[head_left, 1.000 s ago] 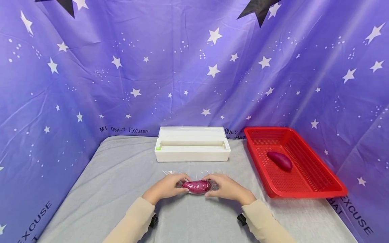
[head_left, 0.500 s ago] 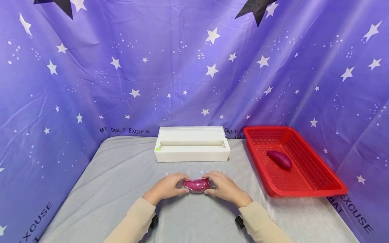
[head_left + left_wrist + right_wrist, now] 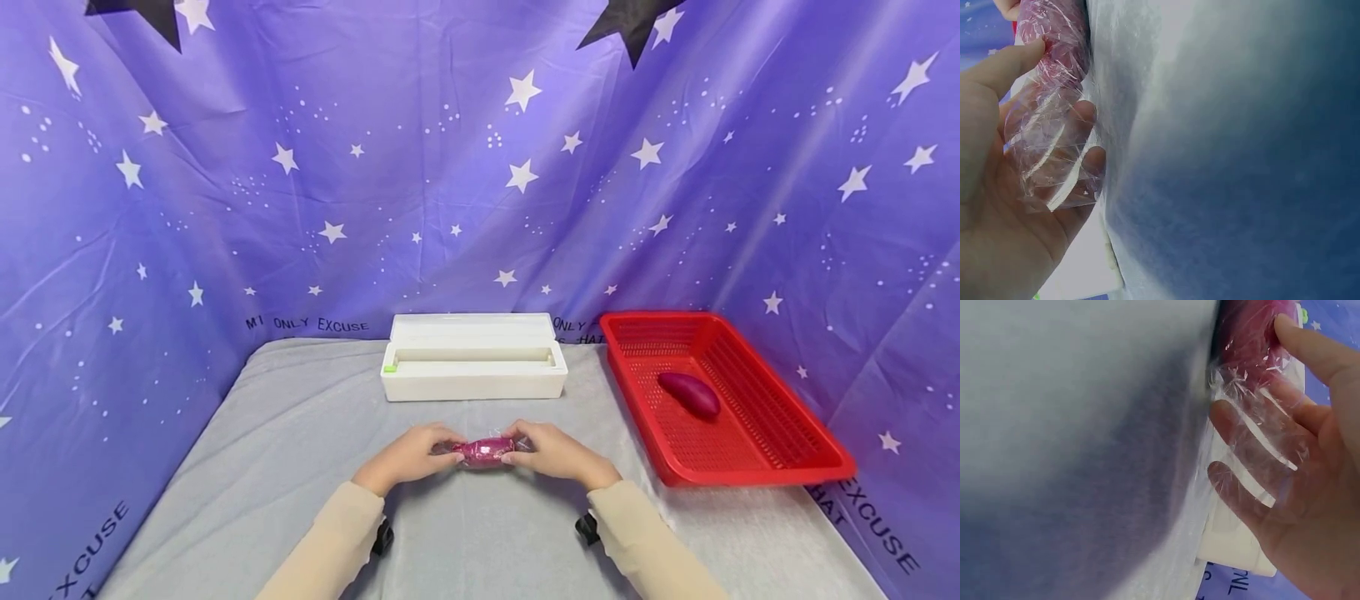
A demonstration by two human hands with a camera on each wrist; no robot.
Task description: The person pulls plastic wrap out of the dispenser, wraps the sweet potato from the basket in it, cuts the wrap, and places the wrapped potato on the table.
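Note:
A purple sweet potato point(image 3: 486, 452), wrapped in clear cling film, lies crosswise between both hands in the head view. My left hand point(image 3: 411, 454) holds its left end, thumb on the near side and fingers on the far side. The right hand point(image 3: 557, 452) grips the opposite end the same way. Loose crumpled film point(image 3: 1054, 150) sticks out past the left end, across the left fingers in the left wrist view. A similar tail of film point(image 3: 1260, 437) spreads over the right fingers in the right wrist view.
A white cling film box point(image 3: 474, 385) with its lid up and a green slider point(image 3: 390, 367) stands behind the hands. To the right is a red plastic basket point(image 3: 765, 481) holding another purple sweet potato point(image 3: 690, 395). Grey cloth point(image 3: 300, 417) covers the table; a purple star-patterned curtain point(image 3: 420, 183) surrounds it.
Both hands and the wrapped sweet potato have shifted slightly away from the body. The sweet potato has turned in the fingers, and less loose film shows behind it. Box and basket stay put.

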